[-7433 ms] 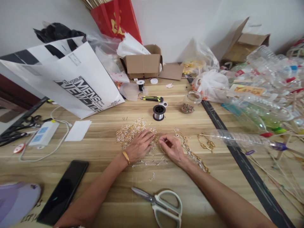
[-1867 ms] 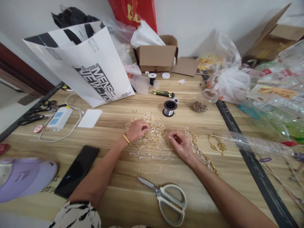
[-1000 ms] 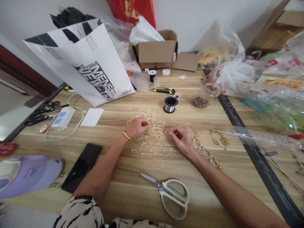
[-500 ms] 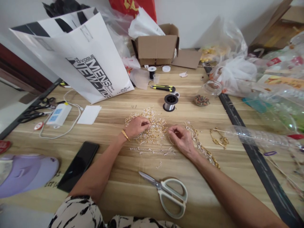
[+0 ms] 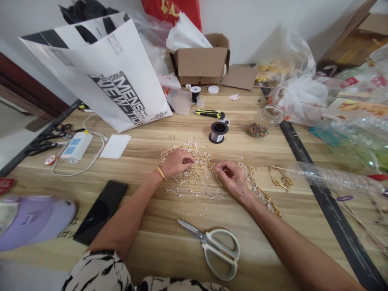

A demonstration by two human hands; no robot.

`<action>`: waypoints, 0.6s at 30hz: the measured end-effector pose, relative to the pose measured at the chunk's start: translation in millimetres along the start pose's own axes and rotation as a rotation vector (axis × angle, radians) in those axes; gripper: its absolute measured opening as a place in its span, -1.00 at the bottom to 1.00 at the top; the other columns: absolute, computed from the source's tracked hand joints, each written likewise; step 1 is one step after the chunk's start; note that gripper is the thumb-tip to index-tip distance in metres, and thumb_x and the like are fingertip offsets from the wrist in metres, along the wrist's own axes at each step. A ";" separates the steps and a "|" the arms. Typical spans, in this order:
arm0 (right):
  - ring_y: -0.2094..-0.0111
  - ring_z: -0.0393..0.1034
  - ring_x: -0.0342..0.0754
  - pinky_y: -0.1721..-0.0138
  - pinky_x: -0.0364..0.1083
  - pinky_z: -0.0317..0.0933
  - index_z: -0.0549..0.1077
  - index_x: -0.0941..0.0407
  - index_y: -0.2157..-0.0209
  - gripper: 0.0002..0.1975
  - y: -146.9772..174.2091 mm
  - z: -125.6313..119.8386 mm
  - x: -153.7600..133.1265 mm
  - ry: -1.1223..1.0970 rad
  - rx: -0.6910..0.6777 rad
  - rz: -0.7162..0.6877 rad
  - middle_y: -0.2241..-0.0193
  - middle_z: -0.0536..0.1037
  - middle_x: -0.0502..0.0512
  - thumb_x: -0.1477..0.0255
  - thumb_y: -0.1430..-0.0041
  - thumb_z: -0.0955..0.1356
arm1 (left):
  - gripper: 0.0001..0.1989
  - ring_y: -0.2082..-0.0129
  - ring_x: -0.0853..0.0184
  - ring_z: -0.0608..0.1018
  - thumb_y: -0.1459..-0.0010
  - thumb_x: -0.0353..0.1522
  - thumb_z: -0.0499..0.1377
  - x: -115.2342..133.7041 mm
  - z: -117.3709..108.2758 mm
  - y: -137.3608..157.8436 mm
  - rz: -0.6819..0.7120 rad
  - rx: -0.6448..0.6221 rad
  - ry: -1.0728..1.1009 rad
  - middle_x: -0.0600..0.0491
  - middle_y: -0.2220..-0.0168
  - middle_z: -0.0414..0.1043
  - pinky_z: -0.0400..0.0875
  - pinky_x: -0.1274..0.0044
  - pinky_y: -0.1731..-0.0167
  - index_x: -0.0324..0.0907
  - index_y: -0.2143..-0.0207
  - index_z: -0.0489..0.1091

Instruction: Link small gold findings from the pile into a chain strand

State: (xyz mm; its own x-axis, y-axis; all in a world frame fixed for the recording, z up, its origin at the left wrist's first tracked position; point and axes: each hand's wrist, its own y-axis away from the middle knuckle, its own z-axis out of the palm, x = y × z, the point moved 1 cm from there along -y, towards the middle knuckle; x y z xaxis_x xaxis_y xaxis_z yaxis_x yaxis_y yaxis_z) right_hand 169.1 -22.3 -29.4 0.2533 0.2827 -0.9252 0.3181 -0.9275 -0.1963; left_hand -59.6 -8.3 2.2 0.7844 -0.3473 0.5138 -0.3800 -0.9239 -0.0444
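Lying around left grip (image 5: pixel 177 162); small beads (image 5: pixel 202 165)

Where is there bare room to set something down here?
Bare tabletop shows between the white paper and the bead pile, and between the scissors and the right forearm. Crowded: around the left hand, and beyond the black strip, among plastic bottles.
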 end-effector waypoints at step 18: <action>0.53 0.29 -0.16 0.53 -0.18 0.18 0.41 0.14 0.42 -0.84 -0.2 -0.6 -0.2 0.002 -0.012 0.011 0.52 0.44 0.02 0.34 -0.13 0.30 | -0.85 0.41 0.32 0.39 -0.06 -0.37 0.21 0.4 8.8 -1.6 -0.076 0.092 -0.061 0.07 0.53 0.43 0.24 0.47 0.26 -0.21 0.55 0.42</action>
State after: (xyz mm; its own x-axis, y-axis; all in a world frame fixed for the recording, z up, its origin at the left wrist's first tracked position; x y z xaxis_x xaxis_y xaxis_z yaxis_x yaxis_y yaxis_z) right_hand 169.5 -22.1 -29.0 0.2583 0.2729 -0.9267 0.3266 -0.9275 -0.1821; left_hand -54.3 -8.3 -5.1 0.8385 -0.2823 0.4660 -0.2738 -0.9578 -0.0875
